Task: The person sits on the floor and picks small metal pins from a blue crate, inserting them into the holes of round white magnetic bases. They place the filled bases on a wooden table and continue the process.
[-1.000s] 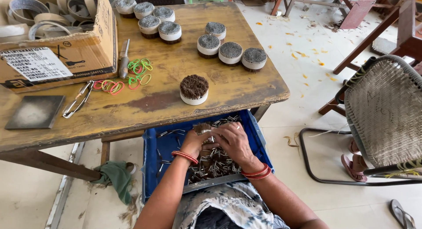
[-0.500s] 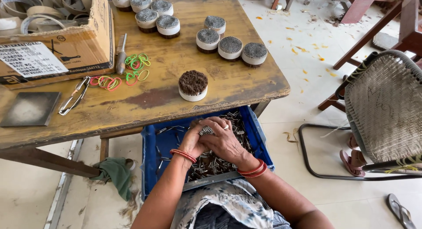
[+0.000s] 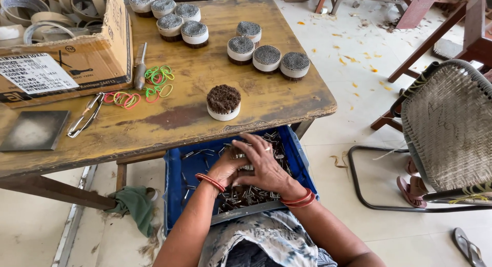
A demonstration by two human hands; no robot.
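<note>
Both my hands are down in a blue plastic crate (image 3: 177, 181) on my lap, under the table's front edge. The crate holds a heap of small dark metal pins (image 3: 245, 196). My right hand (image 3: 264, 163) lies on top, fingers curled over a bunch of pins. My left hand (image 3: 224, 167) is pressed against it from below, mostly hidden, gripping the same bunch. Red bangles sit on both wrists. On the wooden table (image 3: 179, 116) just above stands a round white-rimmed bundle (image 3: 223, 102) with a brown top.
Several round bundles with grey tops (image 3: 267, 58) stand further back on the table. A cardboard box (image 3: 72, 62) of rings sits at the left, with coloured rubber bands (image 3: 154, 85), a dark square plate (image 3: 35, 130) and a metal clip. A woven chair (image 3: 451, 129) is at the right.
My hands have stayed in the crate, shifting slightly together while gathering pins; the view has tilted a little lower.
</note>
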